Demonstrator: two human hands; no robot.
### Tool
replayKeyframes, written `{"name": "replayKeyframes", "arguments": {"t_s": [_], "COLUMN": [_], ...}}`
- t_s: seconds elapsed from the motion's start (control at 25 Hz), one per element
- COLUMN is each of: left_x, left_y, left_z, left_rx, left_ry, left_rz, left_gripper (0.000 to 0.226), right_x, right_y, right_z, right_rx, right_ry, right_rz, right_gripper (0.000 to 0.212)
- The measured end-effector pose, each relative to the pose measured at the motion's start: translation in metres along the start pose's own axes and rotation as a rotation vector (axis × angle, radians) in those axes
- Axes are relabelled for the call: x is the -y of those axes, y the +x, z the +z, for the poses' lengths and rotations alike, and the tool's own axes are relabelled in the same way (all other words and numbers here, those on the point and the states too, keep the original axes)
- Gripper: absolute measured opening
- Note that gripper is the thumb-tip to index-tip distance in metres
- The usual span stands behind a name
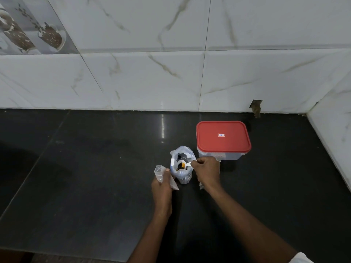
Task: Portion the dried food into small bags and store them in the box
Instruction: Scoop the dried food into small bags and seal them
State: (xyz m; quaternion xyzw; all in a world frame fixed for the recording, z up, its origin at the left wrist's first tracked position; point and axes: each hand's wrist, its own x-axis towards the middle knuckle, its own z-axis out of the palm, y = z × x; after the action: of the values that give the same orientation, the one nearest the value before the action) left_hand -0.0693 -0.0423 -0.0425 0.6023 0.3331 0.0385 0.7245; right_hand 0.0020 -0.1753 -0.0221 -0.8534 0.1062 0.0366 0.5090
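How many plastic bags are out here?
3 visible: a small clear bag in the left hand, the big open bag beside it, and clear plastic under the right hand, possibly hiding more.

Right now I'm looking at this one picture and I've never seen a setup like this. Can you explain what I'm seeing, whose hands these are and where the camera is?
There is no machine here. A person is working with bare hands, and the single picture comes from a camera worn on their head, looking forward and down. The left hand grips a small clear bag. The right hand pinches a white spoon, whose end dips into a bigger bag standing open on the dark counter. Something dark and orange shows inside it. Behind, to the right, a box stands with its red lid on.
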Motion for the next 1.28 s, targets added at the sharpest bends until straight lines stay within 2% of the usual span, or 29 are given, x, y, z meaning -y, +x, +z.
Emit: {"name": "replayKeyframes", "arguments": {"t_s": [0.2,0.36,0.48,0.52,0.64,0.8,0.92,1.04,1.28], "left_x": [-0.004,-0.015,-0.011,-0.011,-0.014,-0.014,-0.014,-0.016,-0.016], "left_y": [-0.005,-0.006,0.001,0.001,0.002,0.003,0.001,0.004,0.007], "left_z": [-0.002,-0.002,-0.006,-0.007,-0.010,-0.019,-0.023,-0.025,-0.024], "left_rx": [-0.038,-0.003,0.061,0.082,0.120,0.190,0.196,0.196,0.132], "left_ry": [0.112,0.204,0.229,0.248,0.301,0.226,0.171,0.217,0.442], "left_rz": [0.113,0.197,0.181,0.171,0.199,0.141,0.100,0.144,0.273], "left_gripper": [0.028,0.035,0.047,0.046,0.023,0.047,0.052,0.054,0.081], "right_x": [0.006,0.005,0.005,0.006,0.007,0.013,0.014,0.018,0.040], "right_y": [-0.003,-0.004,-0.005,-0.006,-0.007,-0.010,-0.011,-0.014,-0.025], "right_z": [-0.012,-0.019,-0.022,-0.023,-0.024,-0.026,-0.027,-0.030,-0.045], "right_rx": [-0.045,-0.067,-0.044,-0.043,-0.058,-0.045,-0.038,-0.045,-0.009], "right_ry": [-0.012,0.150,0.185,0.184,0.169,0.218,0.218,0.213,0.328], "right_rz": [-0.098,-0.002,0.016,0.022,0.039,0.081,0.090,0.100,0.001], "right_gripper": [0.033,0.027,0.024,0.023,0.020,0.020,0.018,0.020,0.020]}}
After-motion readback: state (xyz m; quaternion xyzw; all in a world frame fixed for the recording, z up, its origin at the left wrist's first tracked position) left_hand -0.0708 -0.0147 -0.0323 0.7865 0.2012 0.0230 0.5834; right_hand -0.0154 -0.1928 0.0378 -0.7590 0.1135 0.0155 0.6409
